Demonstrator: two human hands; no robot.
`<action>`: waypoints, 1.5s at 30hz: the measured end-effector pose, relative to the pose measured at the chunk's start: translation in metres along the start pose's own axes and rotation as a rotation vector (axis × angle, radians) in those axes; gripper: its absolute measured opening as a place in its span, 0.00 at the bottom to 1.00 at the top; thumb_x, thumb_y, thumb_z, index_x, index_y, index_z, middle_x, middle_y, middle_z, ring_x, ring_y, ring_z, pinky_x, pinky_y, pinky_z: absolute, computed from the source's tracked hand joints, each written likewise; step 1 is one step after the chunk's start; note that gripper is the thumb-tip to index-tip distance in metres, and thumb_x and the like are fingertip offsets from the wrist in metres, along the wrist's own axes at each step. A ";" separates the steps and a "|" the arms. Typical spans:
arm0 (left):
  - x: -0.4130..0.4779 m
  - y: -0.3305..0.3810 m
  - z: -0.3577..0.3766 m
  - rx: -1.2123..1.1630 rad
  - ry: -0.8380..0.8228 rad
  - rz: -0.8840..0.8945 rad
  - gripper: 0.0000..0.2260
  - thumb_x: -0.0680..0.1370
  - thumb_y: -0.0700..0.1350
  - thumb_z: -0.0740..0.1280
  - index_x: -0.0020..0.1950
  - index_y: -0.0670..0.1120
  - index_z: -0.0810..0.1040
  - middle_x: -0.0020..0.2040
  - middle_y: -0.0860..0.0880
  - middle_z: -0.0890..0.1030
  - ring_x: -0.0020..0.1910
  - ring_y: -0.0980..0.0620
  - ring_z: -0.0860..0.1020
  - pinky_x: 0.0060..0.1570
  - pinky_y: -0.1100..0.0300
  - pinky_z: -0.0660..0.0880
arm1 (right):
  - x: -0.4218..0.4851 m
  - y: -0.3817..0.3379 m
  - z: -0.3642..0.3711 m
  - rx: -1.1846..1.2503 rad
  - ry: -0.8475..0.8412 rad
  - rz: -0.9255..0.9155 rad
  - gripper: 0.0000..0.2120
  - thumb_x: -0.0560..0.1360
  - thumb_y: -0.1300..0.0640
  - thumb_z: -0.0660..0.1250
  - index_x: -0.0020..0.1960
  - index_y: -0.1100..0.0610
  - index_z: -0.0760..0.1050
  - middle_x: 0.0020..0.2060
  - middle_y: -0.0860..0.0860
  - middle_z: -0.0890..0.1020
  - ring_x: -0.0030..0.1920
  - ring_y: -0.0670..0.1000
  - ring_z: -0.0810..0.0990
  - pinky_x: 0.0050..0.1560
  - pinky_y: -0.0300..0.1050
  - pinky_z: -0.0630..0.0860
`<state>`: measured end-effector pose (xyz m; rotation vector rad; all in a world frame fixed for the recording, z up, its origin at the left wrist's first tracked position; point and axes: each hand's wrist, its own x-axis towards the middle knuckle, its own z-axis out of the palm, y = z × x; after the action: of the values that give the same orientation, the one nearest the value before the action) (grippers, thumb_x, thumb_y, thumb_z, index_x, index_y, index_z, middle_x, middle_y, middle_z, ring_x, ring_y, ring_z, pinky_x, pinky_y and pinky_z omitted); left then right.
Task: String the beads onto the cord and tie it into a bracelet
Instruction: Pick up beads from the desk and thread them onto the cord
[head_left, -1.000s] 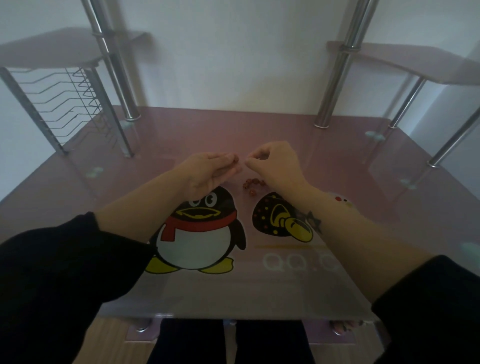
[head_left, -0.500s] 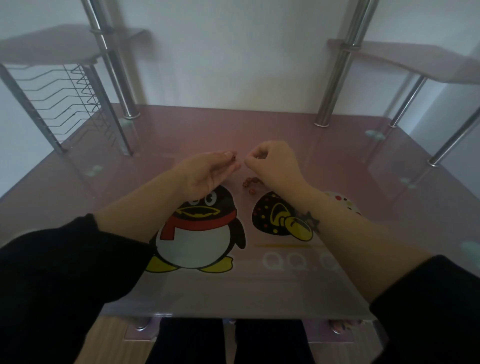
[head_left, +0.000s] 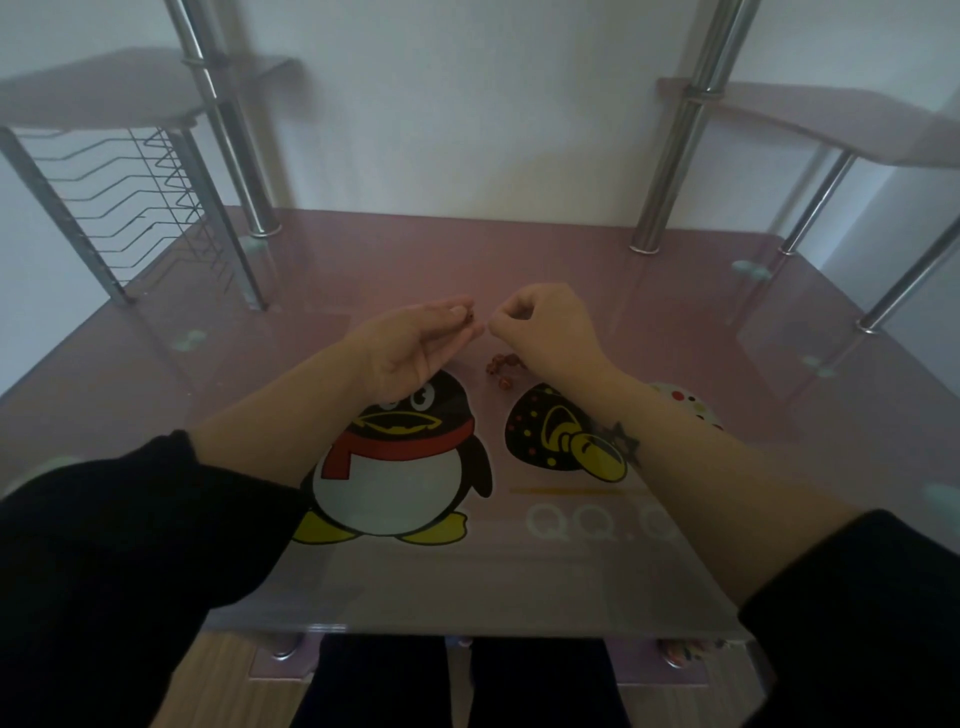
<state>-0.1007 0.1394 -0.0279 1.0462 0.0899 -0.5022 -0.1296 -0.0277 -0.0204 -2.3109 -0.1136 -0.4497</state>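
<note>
My left hand (head_left: 415, 345) is raised above the pink glass table (head_left: 571, 270), and its thumb and fingertips pinch a small dark red bead (head_left: 469, 315). Just to the right, my right hand (head_left: 545, 325) has its fingers curled, with thumb and forefinger pinched together close to the bead. The cord is too thin to make out between them. A small heap of red-brown beads (head_left: 500, 366) lies on the table under and between the two hands, partly hidden by my right wrist.
Penguin pictures (head_left: 400, 467) are printed on the table top. Chrome posts (head_left: 670, 156) rise at the back and carry side shelves. A wire rack (head_left: 135, 208) stands at the back left. The table's front edge (head_left: 467, 631) is near my legs.
Both hands have stayed almost in place. The fingertips of the two hands have come slightly closer together, with the bead still in my left fingertips.
</note>
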 end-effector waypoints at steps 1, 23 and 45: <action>0.000 0.000 0.000 0.003 -0.008 -0.001 0.10 0.77 0.33 0.66 0.57 0.38 0.79 0.50 0.41 0.85 0.50 0.48 0.85 0.40 0.65 0.80 | 0.000 0.000 0.000 -0.004 0.000 -0.003 0.09 0.73 0.53 0.69 0.40 0.58 0.81 0.34 0.50 0.83 0.36 0.46 0.81 0.38 0.39 0.77; -0.001 0.000 0.002 0.062 -0.041 -0.008 0.09 0.78 0.34 0.66 0.56 0.41 0.81 0.48 0.44 0.86 0.48 0.51 0.85 0.40 0.66 0.79 | 0.002 -0.002 -0.001 -0.002 -0.005 -0.014 0.10 0.74 0.54 0.68 0.40 0.61 0.83 0.35 0.54 0.84 0.37 0.50 0.82 0.41 0.45 0.80; 0.001 -0.001 0.001 0.041 -0.028 0.012 0.14 0.68 0.36 0.73 0.53 0.38 0.79 0.45 0.43 0.86 0.47 0.51 0.85 0.41 0.66 0.79 | 0.003 -0.001 0.001 0.080 -0.004 -0.034 0.05 0.73 0.54 0.72 0.45 0.55 0.85 0.32 0.40 0.79 0.33 0.35 0.78 0.37 0.30 0.74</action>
<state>-0.1003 0.1373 -0.0285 1.0787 0.0488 -0.5095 -0.1266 -0.0268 -0.0196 -2.2344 -0.1704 -0.4498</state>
